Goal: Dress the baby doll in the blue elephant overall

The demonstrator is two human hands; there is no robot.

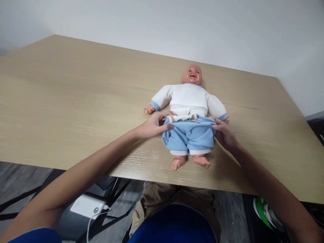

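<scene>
A baby doll (189, 98) lies on its back on the wooden table (76, 101), head away from me, feet toward me. It wears a white top with blue cuffs and fluffy light-blue trousers (188, 136). My left hand (154, 125) pinches the trousers' waistband at the doll's left-side hip in view. My right hand (224, 133) grips the waistband on the other side. A striped strip of cloth shows at the doll's waist between my hands.
The table's near edge runs just in front of the doll's bare feet (190, 162). Under the table I see a white power bank (87, 206) with a cable, black table legs, my lap, and a green-and-white object (263, 211) at the lower right.
</scene>
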